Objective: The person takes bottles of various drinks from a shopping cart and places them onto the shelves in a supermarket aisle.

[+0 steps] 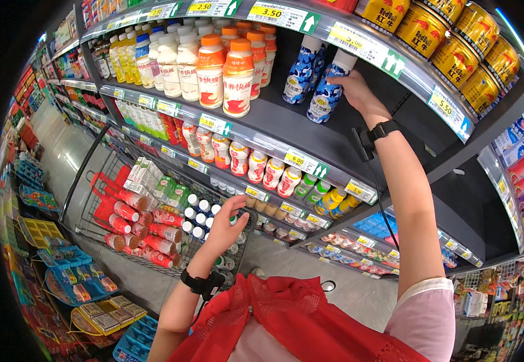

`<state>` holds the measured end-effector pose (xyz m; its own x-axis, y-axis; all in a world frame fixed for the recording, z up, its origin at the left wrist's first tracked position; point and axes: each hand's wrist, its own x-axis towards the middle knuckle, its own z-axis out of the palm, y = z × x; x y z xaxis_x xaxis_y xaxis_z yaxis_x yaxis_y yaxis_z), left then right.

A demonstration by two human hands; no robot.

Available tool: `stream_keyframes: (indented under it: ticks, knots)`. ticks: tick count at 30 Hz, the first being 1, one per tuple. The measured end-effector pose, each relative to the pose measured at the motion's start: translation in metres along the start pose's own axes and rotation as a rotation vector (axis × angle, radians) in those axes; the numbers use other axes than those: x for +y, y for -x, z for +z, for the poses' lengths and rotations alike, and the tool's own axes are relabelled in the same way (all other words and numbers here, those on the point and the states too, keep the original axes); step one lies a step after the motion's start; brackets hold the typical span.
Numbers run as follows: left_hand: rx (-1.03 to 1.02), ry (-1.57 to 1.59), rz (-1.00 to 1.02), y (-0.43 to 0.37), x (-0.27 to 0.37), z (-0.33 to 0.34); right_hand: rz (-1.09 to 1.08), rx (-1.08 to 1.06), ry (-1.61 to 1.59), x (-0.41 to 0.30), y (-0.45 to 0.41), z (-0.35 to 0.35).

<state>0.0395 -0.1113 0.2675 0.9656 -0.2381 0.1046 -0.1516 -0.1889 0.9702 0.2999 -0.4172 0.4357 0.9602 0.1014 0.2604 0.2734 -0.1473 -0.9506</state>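
Note:
My right hand (356,90) grips a blue camouflage-patterned bottle with a white cap (327,97) on the dark upper shelf (271,120). Left of it on that shelf stand similar blue camouflage bottles (298,74). My left hand (228,226) is lower down with its fingers apart and nothing in them, above the near side of a wire shopping cart (85,217). Under and beside that hand, white-capped bottles (197,232) stand upright in the cart. Red bottles (160,244) lie in the cart, with green cartons (167,188) and white cartons (142,174) behind them.
Orange-capped milk drink bottles (237,83) stand left on the upper shelf. Gold drink cans (456,59) are stacked above right. A shelf edge with price tags (280,16) runs just over my right hand. Lower shelves hold small red-and-white bottles (257,166). Blue display trays (74,276) line the left.

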Motion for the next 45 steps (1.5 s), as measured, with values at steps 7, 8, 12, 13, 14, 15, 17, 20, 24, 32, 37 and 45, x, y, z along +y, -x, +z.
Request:
stream_keyframes:
  ticks: [7, 8, 12, 13, 14, 15, 17, 20, 24, 32, 37, 45]
  knots:
    - [0.017, 0.086, -0.002, -0.001, -0.019, 0.011, 0.235, 0.246, 0.159, -0.012, -0.004, 0.001]
    - [0.014, 0.068, -0.004, -0.002, -0.020, 0.011, 0.236, 0.244, 0.159, -0.020, 0.000, 0.009]
    - [-0.002, 0.079, 0.006, -0.006, -0.021, 0.018, -0.026, 0.374, 0.349, -0.019, -0.009, 0.009]
    - [-0.001, 0.076, 0.004, -0.007, -0.021, 0.018, -0.137, 0.356, 0.479, -0.016, -0.016, 0.008]
    - [0.000, 0.074, 0.003, -0.007, -0.021, 0.019, -0.186, 0.321, 0.612, -0.012, -0.021, 0.004]
    - [0.005, 0.074, -0.002, -0.008, -0.021, 0.019, -0.185, 0.315, 0.610, -0.015, -0.023, 0.007]
    - [0.008, 0.088, -0.021, -0.008, -0.021, 0.019, -0.010, 0.270, 0.524, -0.022, -0.024, 0.007]
    - [0.009, 0.109, -0.023, -0.010, -0.026, 0.022, 0.146, 0.199, 0.384, -0.031, -0.024, -0.002]
    - [0.009, 0.121, -0.032, -0.011, -0.026, 0.026, 0.117, 0.203, 0.195, -0.023, -0.028, -0.006]
    - [0.001, 0.100, -0.052, -0.013, -0.029, 0.032, -0.042, 0.514, 0.708, 0.001, -0.059, 0.009]
    - [-0.003, 0.100, -0.051, -0.008, -0.031, 0.031, -0.106, 0.563, 0.600, 0.016, -0.074, 0.002]
    - [0.044, 0.099, -0.103, 0.006, -0.031, 0.012, -0.534, 0.749, 0.756, -0.018, -0.003, 0.036]
